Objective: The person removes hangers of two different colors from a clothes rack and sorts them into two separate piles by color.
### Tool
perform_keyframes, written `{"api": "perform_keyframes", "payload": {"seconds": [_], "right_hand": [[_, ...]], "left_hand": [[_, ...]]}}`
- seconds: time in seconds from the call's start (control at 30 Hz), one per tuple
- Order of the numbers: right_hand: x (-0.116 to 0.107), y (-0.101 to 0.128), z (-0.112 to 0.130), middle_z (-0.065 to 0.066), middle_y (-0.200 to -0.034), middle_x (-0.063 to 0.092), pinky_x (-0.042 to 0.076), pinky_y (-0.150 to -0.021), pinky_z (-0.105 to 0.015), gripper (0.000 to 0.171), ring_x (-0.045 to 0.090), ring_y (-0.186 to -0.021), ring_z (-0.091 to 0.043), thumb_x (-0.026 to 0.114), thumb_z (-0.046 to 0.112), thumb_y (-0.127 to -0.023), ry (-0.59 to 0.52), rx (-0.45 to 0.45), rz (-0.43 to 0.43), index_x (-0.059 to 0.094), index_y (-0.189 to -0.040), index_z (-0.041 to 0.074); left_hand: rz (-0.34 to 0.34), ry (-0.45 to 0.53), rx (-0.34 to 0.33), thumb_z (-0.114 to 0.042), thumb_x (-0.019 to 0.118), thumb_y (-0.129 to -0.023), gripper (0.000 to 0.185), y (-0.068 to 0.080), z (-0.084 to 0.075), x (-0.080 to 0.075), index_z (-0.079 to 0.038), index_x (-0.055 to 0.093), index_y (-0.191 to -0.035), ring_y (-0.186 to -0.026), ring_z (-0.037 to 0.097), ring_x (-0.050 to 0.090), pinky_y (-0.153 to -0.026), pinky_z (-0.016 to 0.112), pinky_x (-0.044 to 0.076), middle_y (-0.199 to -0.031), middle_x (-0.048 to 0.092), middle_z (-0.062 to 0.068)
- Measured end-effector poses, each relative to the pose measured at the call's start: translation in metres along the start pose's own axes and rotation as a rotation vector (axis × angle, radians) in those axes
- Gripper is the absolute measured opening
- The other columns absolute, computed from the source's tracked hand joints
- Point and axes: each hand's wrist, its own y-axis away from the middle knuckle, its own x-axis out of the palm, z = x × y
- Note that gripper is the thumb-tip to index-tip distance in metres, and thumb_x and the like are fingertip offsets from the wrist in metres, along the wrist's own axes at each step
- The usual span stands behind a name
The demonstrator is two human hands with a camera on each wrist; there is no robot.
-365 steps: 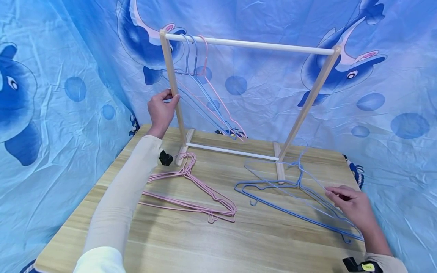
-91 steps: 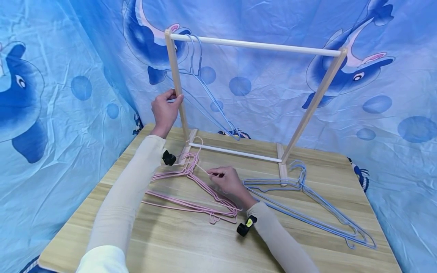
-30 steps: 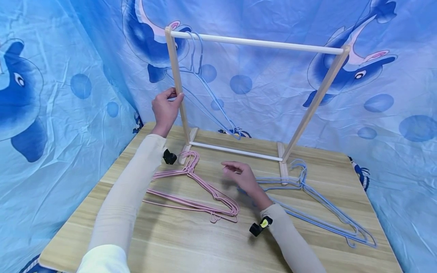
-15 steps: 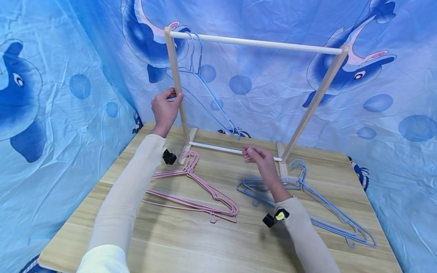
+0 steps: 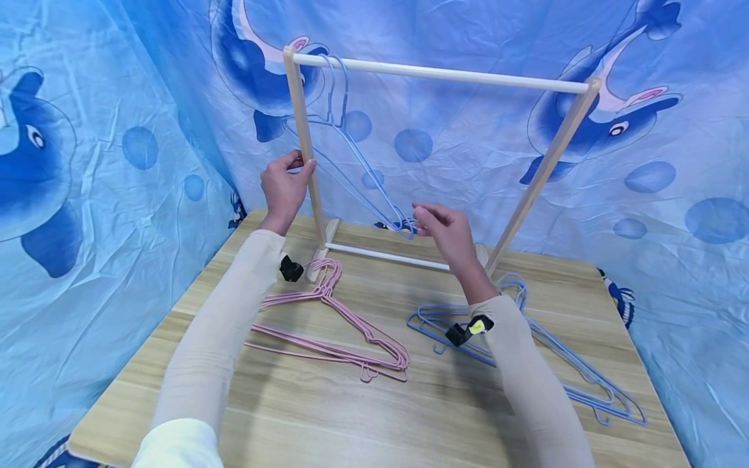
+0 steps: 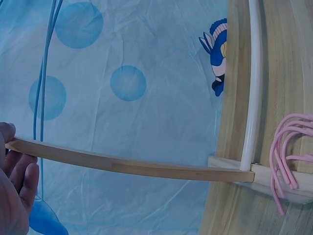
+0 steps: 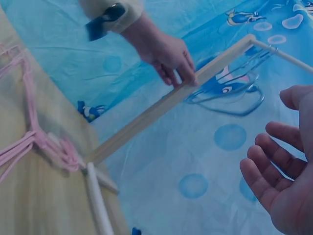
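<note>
My left hand (image 5: 285,188) pinches the left wooden post (image 5: 300,110) of a small clothes rack, thumb and fingers on either side of it. Two blue hangers (image 5: 374,179) hang from the rack's white top rod (image 5: 445,75), close to that post. My right hand (image 5: 447,234) is in the air beside their lower right corner. Its fingers are loosely bent and hold nothing, as the right wrist view shows. Several pink hangers (image 5: 365,331) lie stacked on the table at left, partly behind my left forearm. Another stack, of blue hangers (image 5: 576,361), lies at right, partly behind my right arm.
The rack stands at the back of a wood-grain table (image 5: 351,422), with a white lower bar (image 5: 392,258) near the tabletop. Blue cloth (image 5: 456,162) printed with dolphins hangs behind and at the sides.
Earlier a pink hanger also hung on the rod, and my right hand held a blue one over the right stack. It later laid a pink hanger on the left stack, let go and rose.
</note>
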Motion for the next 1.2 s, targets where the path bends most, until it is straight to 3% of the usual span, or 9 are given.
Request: {"api": "perform_keyframes", "payload": {"seconds": [0.27,0.43,0.63,0.77,1.0,1.2], "right_hand": [[0.013,-0.035,0.023,-0.017,-0.115,0.071,0.06,-0.086,-0.035,0.045,0.068,-0.097,-0.022,0.068,0.04,-0.099,-0.006,0.053,0.029,0.071,-0.129,0.006],[0.023,-0.05,0.033,-0.016,-0.118,0.071,0.06,-0.086,-0.034,0.04,0.07,-0.099,-0.025,0.068,0.04,-0.099,-0.027,0.066,0.041,0.073,-0.126,0.011],[0.034,-0.061,0.035,-0.017,-0.118,0.071,0.06,-0.087,-0.036,0.04,0.07,-0.101,-0.027,0.065,0.035,-0.101,-0.032,0.051,0.072,0.071,-0.128,0.007],[0.043,-0.064,0.036,-0.012,-0.111,0.073,0.06,-0.087,-0.038,0.039,0.071,-0.096,-0.023,0.066,0.036,-0.101,-0.022,0.08,0.095,0.072,-0.127,0.007],[0.052,-0.064,0.041,-0.008,-0.095,0.075,0.061,-0.078,-0.032,0.036,0.071,-0.09,-0.03,0.066,0.035,-0.101,-0.035,0.105,0.127,0.075,-0.119,0.006],[0.053,-0.064,0.044,-0.005,-0.085,0.074,0.058,-0.076,-0.031,0.033,0.067,-0.077,-0.016,0.067,0.031,-0.101,-0.034,0.114,0.119,0.076,-0.117,0.003]], "left_hand": [[0.01,0.012,-0.003,-0.037,0.071,-0.097,0.037,0.0,0.0,0.0,-0.013,0.075,-0.125,-0.103,0.022,0.073,-0.089,0.04,0.06,-0.114,0.076,0.009],[0.012,0.02,-0.003,-0.034,0.072,-0.097,0.035,0.0,0.0,0.0,-0.012,0.075,-0.125,-0.103,0.025,0.073,-0.089,0.041,0.06,-0.114,0.076,0.01],[0.015,0.013,-0.001,-0.039,0.07,-0.097,0.039,0.0,0.0,-0.001,-0.013,0.075,-0.126,-0.104,0.023,0.073,-0.089,0.039,0.06,-0.114,0.076,0.01],[0.008,0.02,0.0,-0.04,0.07,-0.097,0.039,0.0,0.001,-0.001,-0.013,0.075,-0.125,-0.102,0.023,0.073,-0.088,0.04,0.06,-0.113,0.077,0.009],[-0.001,0.018,0.01,-0.037,0.071,-0.097,0.037,0.0,0.002,0.0,-0.012,0.075,-0.124,-0.101,0.023,0.074,-0.088,0.041,0.06,-0.113,0.077,0.009],[-0.006,0.02,0.011,-0.033,0.072,-0.097,0.034,-0.001,0.002,0.001,-0.012,0.076,-0.124,-0.101,0.023,0.073,-0.087,0.041,0.06,-0.112,0.077,0.01]]}}
